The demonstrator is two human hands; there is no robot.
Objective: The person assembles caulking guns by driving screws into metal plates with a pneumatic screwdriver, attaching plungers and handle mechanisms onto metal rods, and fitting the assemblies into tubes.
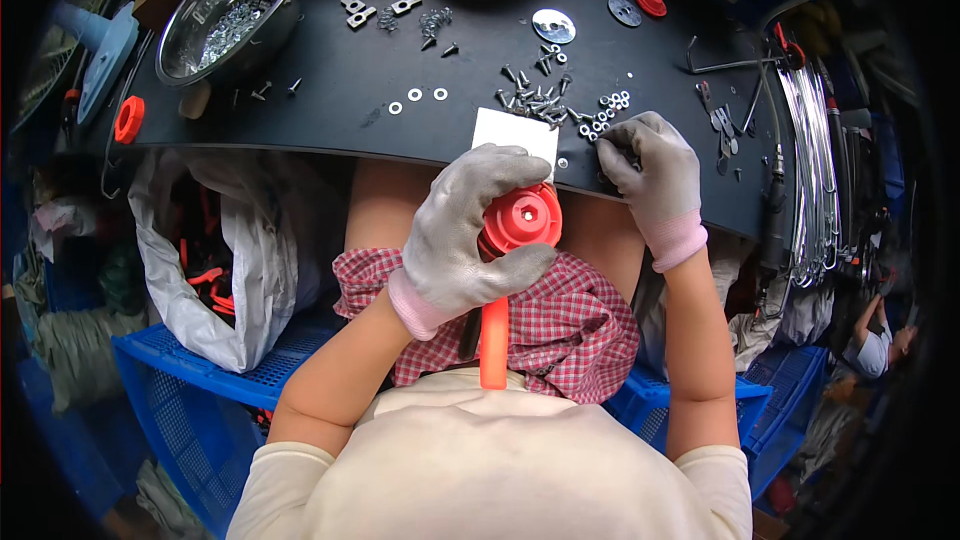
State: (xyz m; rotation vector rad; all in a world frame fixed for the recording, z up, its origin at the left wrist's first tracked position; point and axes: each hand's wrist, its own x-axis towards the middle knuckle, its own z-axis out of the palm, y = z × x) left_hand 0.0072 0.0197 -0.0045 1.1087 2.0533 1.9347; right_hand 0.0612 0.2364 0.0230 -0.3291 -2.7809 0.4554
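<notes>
Gloved hands worked at the near edge of a dark table [330, 90].

From the head view, the left hand [465, 230] was clamped around a red plastic part [520, 220] with a long orange stem, held over the lap just near of the table edge. The right hand [650, 165] rested on the table to the right, fingertips pinched together at scattered nuts and screws [545, 100]. A steel bowl [230, 10] sat far left.

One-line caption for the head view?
Gloved left hand grips a red plastic part while the right hand picks among nuts on a black table.
</notes>
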